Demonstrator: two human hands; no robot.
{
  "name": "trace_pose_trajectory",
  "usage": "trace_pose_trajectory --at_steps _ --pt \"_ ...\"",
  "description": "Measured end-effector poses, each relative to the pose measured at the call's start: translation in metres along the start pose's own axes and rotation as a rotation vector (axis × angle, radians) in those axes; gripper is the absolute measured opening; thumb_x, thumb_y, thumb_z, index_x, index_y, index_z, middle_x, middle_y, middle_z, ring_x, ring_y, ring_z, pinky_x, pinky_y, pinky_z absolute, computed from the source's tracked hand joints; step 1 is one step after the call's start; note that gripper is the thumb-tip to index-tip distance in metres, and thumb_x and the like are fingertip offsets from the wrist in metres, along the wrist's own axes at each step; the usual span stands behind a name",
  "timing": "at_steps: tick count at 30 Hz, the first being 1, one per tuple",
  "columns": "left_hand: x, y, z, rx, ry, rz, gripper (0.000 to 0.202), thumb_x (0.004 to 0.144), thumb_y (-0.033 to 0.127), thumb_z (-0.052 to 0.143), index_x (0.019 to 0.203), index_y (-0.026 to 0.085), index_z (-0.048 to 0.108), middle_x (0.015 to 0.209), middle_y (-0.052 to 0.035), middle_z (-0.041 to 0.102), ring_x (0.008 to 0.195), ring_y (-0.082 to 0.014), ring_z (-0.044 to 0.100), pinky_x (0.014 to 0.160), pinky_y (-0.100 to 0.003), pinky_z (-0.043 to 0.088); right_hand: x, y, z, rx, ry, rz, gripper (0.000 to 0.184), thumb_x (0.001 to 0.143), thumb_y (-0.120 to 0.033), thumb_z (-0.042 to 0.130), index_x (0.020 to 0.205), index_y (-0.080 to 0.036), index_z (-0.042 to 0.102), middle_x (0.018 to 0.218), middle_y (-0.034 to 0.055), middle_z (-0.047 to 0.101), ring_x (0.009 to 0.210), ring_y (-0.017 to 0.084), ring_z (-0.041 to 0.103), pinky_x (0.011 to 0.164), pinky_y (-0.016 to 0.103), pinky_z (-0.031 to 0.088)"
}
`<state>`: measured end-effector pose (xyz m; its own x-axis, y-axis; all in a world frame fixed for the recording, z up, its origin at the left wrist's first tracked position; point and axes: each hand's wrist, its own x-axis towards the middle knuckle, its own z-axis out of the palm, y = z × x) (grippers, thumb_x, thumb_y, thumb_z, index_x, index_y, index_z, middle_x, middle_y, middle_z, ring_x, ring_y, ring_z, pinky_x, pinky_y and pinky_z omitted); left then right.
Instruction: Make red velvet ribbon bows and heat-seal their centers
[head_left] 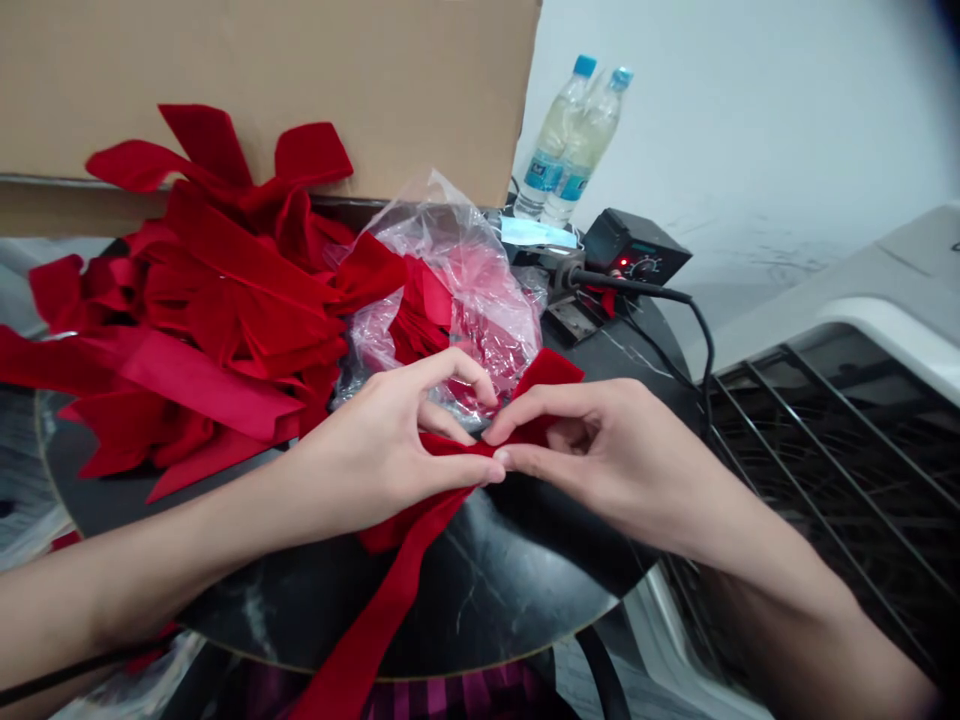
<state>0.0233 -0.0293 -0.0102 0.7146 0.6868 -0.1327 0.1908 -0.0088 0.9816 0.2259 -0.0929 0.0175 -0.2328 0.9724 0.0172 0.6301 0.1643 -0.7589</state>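
One red velvet ribbon (399, 582) pinched between two bare hands, above a round black marble table (525, 575).

The left hand (375, 450) and right hand (604, 460) meet at the fingertips, thumbs and forefingers closed on the fold as if to stop it slipping, while its long tail drops over the table edge. Behind them lie one clear plastic bag (457, 285), a heap of cut red ribbons (225, 310), too tangled to count from here, and two water bottles (574, 140).

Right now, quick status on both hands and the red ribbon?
Left hand, right hand both pinching red ribbon. Tail trailing over black tabletop edge. Plastic bag just behind.
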Motion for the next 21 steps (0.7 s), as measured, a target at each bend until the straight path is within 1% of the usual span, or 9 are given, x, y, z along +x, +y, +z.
trace_pose_trajectory --at_steps 4,6,9,12,14,16,17,19,21 --pt "-0.001 0.002 -0.001 0.007 0.008 -0.004 0.037 0.076 0.023 0.081 0.104 0.028 0.057 0.069 0.0044 0.078 0.073 -0.0211 0.079 0.058 -0.018 0.055 0.000 -0.006 -0.010 -0.049 -0.190 0.056 0.022 0.094 -0.023 0.067 0.114 -0.026 0.076 0.052 -0.0096 0.054 0.041 0.005 0.045 0.041 0.018 0.033" --pt "-0.001 0.002 -0.003 0.012 0.000 -0.010 0.039 0.075 0.023 0.081 0.105 0.029 0.057 0.070 0.0044 0.078 0.073 -0.0219 0.079 0.059 -0.020 0.056 0.000 -0.007 -0.014 -0.064 -0.236 0.070 0.024 0.096 -0.029 0.065 0.118 -0.027 0.074 0.056 -0.0090 0.058 0.043 0.006 0.048 0.042 0.018 0.035" --pt "-0.001 0.001 -0.004 0.014 -0.010 -0.010 0.041 0.074 0.023 0.081 0.107 0.029 0.057 0.069 0.0045 0.077 0.073 -0.0231 0.079 0.061 -0.022 0.058 0.002 -0.007 -0.018 -0.099 -0.206 0.015 0.019 0.095 -0.031 0.068 0.112 -0.029 0.076 0.064 -0.0083 0.065 0.049 0.006 0.052 0.045 0.018 0.039" --pt "-0.001 0.001 -0.002 -0.011 0.014 -0.005 0.039 0.074 0.022 0.081 0.105 0.029 0.059 0.069 0.0046 0.077 0.073 -0.0225 0.079 0.060 -0.021 0.057 0.004 -0.006 -0.017 -0.112 -0.169 -0.056 0.015 0.092 -0.024 0.071 0.103 -0.029 0.079 0.075 -0.0074 0.073 0.057 0.007 0.060 0.054 0.019 0.045" --pt "0.000 0.001 0.000 -0.016 0.024 -0.021 0.039 0.070 0.022 0.083 0.103 0.028 0.063 0.074 0.0039 0.079 0.078 -0.0223 0.079 0.063 -0.021 0.057 0.005 -0.007 -0.014 -0.097 -0.154 -0.054 0.016 0.091 -0.020 0.071 0.100 -0.029 0.081 0.083 -0.0065 0.078 0.065 0.009 0.067 0.059 0.021 0.049" --pt "0.001 -0.001 0.000 -0.005 0.005 -0.057 0.040 0.066 0.021 0.086 0.101 0.027 0.067 0.080 0.0025 0.081 0.084 -0.0227 0.079 0.069 -0.022 0.058 0.007 -0.008 -0.011 -0.101 -0.137 -0.049 0.017 0.090 -0.018 0.072 0.097 -0.030 0.082 0.086 -0.0069 0.079 0.069 0.011 0.071 0.061 0.022 0.052" --pt "0.003 -0.001 0.000 0.003 -0.019 -0.079 0.037 0.066 0.021 0.086 0.099 0.026 0.070 0.081 0.0017 0.081 0.084 -0.0229 0.079 0.071 -0.023 0.058 0.008 -0.009 -0.010 -0.112 -0.133 -0.058 0.018 0.089 -0.016 0.072 0.095 -0.030 0.082 0.085 -0.0076 0.079 0.069 0.011 0.071 0.061 0.022 0.052" --pt "0.005 -0.003 -0.003 0.007 -0.079 -0.113 0.024 0.069 0.022 0.084 0.091 0.024 0.076 0.078 0.0000 0.081 0.080 -0.0228 0.079 0.072 -0.024 0.059 0.009 -0.012 -0.008 -0.131 -0.127 -0.092 0.022 0.088 -0.012 0.072 0.094 -0.031 0.082 0.084 -0.0089 0.079 0.069 0.011 0.072 0.064 0.021 0.054" --pt "0.007 -0.003 -0.009 -0.006 -0.107 -0.129 0.010 0.073 0.022 0.081 0.083 0.022 0.079 0.076 -0.0020 0.081 0.076 -0.0227 0.079 0.071 -0.025 0.060 0.005 -0.015 -0.009 -0.149 -0.086 -0.128 0.024 0.090 -0.011 0.069 0.099 -0.031 0.081 0.089 -0.0086 0.080 0.074 0.010 0.073 0.068 0.020 0.055"
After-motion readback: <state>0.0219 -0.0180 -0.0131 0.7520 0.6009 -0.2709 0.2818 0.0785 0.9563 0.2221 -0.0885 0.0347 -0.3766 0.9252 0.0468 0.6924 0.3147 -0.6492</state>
